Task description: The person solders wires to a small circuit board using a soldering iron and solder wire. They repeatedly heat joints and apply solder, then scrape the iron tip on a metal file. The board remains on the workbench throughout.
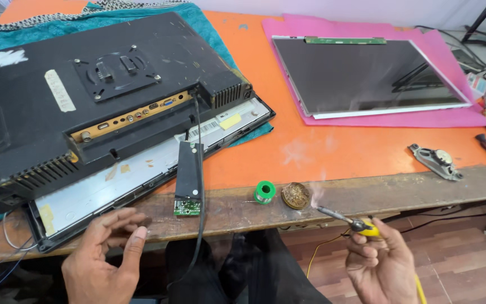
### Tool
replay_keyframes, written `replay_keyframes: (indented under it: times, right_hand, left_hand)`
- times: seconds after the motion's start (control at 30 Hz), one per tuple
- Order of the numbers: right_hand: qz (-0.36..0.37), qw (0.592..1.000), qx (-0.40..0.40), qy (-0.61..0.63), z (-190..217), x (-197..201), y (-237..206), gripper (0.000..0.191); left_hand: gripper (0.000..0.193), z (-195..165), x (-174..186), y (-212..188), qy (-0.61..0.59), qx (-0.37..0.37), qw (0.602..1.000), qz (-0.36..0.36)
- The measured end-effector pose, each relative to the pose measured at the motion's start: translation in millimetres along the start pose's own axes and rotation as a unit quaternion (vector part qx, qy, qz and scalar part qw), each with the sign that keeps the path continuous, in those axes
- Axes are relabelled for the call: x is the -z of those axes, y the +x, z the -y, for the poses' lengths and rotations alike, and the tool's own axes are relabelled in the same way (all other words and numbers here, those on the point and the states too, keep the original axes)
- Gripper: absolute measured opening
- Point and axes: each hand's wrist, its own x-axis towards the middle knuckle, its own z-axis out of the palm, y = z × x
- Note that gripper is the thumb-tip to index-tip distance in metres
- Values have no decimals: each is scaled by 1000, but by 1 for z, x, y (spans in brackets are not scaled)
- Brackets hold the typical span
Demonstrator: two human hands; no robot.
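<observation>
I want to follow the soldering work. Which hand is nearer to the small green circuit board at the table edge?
Left. The left hand is open just below-left of the small green circuit board. The right hand holds the soldering iron far to its right.

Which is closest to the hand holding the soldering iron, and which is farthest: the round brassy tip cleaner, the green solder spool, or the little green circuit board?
From the right hand, in the head view:
1. Brassy tip cleaner, on the table edge, up and left of the hand.
2. Green solder spool, just left of the cleaner.
3. Little green circuit board, farthest left, nearer the left hand.
</observation>
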Motion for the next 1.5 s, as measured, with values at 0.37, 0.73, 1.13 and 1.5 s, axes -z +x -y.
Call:
replay_keyframes:
  times: [0.37, 0.73, 1.13, 1.5]
  right_hand:
    - [-8, 969, 113, -221, -35, -1, -24, 33]
    - [184, 664, 259, -676, -82, -13, -44, 36]
    - [106, 475, 325, -811, -119, -33, -58, 29]
    - [95, 503, 355, -783, -143, -57, -58, 34]
  left_hand:
    - [60, -17, 16, 38, -50, -34, 970, 235]
    - [59, -13, 11, 58, -112, -48, 939, 322]
    - [44, -3, 3, 66, -143, -31, 941, 306]
    - [48, 3, 1, 65, -138, -27, 941, 307]
